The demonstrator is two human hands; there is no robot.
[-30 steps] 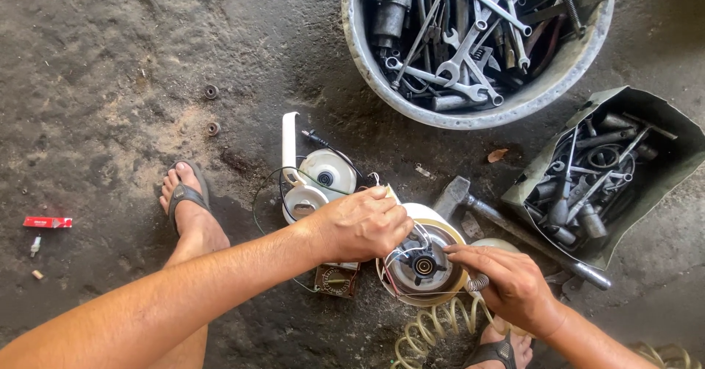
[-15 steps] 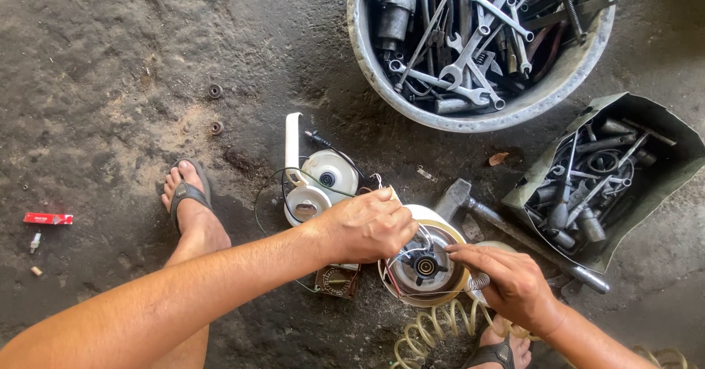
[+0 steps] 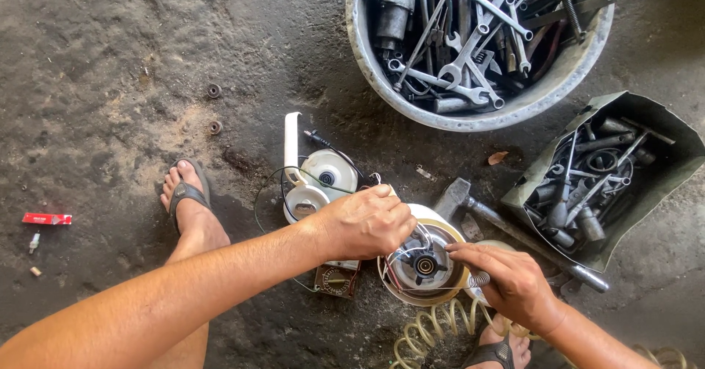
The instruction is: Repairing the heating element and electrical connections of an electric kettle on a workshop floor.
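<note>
Fingers of the left hand (image 3: 363,224) curled over the round motor housing (image 3: 424,265), gripping its rim; the right hand (image 3: 510,284) pinched its opposite edge, a hammer (image 3: 507,226) lying just beyond.

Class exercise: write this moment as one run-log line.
left hand: gripping round motor part | right hand: fingertips on its rim | hammer: on floor beside | tool basin: behind

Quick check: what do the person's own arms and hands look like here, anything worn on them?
Both arms are bare as far as the frame shows, no sleeves in view. The left hand and right hand carry no gloves, and no rings, watch or bands are visible.
</note>
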